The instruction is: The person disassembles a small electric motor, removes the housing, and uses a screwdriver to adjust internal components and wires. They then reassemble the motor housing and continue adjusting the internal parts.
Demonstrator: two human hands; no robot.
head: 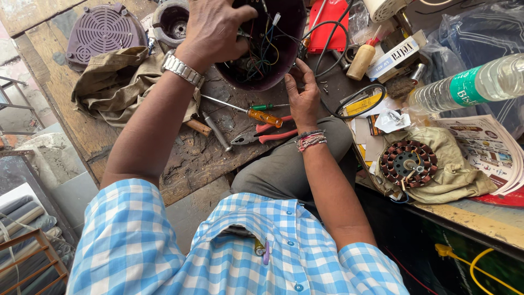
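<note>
The dark maroon plastic appliance housing sits open on the worn wooden workbench, coloured wires spilling inside. The left hand clamps its rim while the right hand half-curls against the lower edge, holding nothing. It looks rigid, light and smooth (wires likely fragile), best gripped by the rim.

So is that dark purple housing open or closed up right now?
Open. The purple housing shows its coloured wires inside, the left hand reaches into it, and the right hand rests at its rim.
</note>
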